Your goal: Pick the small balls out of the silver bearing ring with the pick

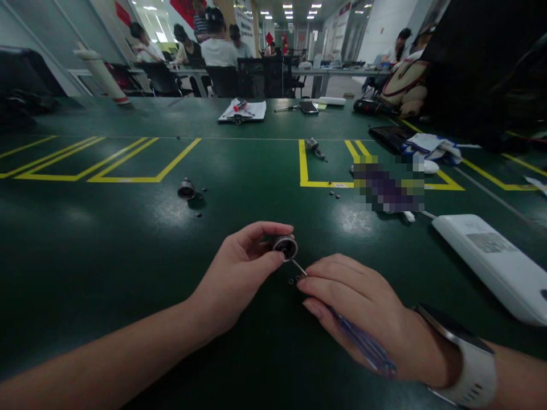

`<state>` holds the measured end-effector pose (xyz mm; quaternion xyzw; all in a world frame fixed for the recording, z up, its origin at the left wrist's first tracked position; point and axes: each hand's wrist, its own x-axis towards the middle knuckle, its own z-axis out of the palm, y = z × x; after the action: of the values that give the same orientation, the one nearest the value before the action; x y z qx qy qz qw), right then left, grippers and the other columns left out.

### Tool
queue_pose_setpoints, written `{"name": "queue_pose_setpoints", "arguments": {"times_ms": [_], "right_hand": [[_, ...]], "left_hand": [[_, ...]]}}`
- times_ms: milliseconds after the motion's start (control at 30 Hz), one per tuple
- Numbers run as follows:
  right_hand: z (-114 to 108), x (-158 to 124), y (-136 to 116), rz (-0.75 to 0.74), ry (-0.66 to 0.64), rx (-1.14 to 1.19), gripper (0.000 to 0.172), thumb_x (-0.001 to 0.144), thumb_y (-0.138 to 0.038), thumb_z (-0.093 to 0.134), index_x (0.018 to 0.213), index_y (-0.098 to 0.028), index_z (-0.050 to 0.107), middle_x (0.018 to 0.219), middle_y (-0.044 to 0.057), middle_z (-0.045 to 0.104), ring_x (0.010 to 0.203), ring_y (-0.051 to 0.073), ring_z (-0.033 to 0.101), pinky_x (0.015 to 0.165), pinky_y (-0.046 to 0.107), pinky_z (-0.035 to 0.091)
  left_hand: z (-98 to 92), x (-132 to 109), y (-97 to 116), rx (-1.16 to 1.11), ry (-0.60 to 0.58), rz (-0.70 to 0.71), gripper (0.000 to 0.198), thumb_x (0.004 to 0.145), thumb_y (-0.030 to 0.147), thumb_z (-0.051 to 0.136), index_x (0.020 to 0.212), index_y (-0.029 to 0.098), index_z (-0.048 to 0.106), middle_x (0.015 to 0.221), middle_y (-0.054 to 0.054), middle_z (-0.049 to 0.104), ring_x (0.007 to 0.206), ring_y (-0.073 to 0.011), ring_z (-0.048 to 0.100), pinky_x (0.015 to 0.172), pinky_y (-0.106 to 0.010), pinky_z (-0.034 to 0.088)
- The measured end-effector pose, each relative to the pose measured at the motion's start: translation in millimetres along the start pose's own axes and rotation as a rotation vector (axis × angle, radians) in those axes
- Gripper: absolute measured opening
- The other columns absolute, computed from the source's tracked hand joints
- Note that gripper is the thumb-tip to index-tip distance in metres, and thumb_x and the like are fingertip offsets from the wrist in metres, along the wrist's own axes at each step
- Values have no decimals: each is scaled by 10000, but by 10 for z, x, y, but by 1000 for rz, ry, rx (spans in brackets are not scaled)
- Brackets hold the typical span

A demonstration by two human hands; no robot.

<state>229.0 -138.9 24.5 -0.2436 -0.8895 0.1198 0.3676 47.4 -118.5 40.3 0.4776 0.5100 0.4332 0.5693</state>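
Note:
My left hand (239,273) pinches a small dark metal cylinder (285,246) between thumb and fingers, just above the green table. My right hand (359,307) is closed round a thin screwdriver with a blue-purple handle (363,344); its metal tip (298,266) touches the cylinder's lower edge. Two tiny dark rings or screws (294,279) lie on the table right beneath the tip. A white watch sits on my right wrist.
A second metal cylinder (186,189) with small screws lies at mid-left. A white flat device (491,262) lies at right. Farther back are a metal part (314,146), a clipboard (243,110), a phone (308,107) and gloves (429,145). People sit at desks beyond.

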Motion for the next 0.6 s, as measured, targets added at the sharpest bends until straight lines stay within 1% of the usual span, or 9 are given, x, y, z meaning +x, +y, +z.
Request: {"name": "queue_pose_setpoints", "arguments": {"times_ms": [167,267,400,467,533,600], "right_hand": [[2,24,-32,-7,-7,-18,104,859,-102,535,928,-75,609,872,116,684,819,196,633,738,332,529],[-4,36,-46,-5,19,-3,98,847,-95,548,915,-66,613,859,115,683,796,193,623,728,333,524],[-3,44,-66,41,0,16,92,848,-89,541,890,-64,619,844,113,674,770,189,608,695,332,514],[-10,40,-68,75,-4,63,96,845,-90,545,900,-69,621,857,108,669,779,183,603,696,323,506],[-32,34,-66,133,49,147,109,845,-95,544,921,-83,622,867,93,669,792,166,604,714,301,500],[-64,33,-63,229,134,221,115,857,-98,524,901,-108,630,853,71,675,804,147,612,729,271,494]], "left_hand": [[27,14,-20,-10,41,50,163,678,104,643,828,168,662,981,-33,701,893,-185,657,824,-314,503],[37,16,-33,2,43,68,152,685,80,621,804,164,662,986,-32,698,909,-190,656,817,-316,510],[43,16,-39,1,41,71,145,686,80,626,797,163,666,983,-26,698,893,-180,659,782,-293,522],[43,21,-40,0,39,64,140,683,85,637,796,162,669,973,-26,701,883,-176,660,766,-281,525],[39,30,-40,0,39,59,137,685,97,648,802,162,672,964,-26,704,877,-172,661,759,-272,526],[32,39,-39,-4,45,56,137,690,112,656,816,164,674,960,-25,705,871,-168,662,752,-264,526]]}}
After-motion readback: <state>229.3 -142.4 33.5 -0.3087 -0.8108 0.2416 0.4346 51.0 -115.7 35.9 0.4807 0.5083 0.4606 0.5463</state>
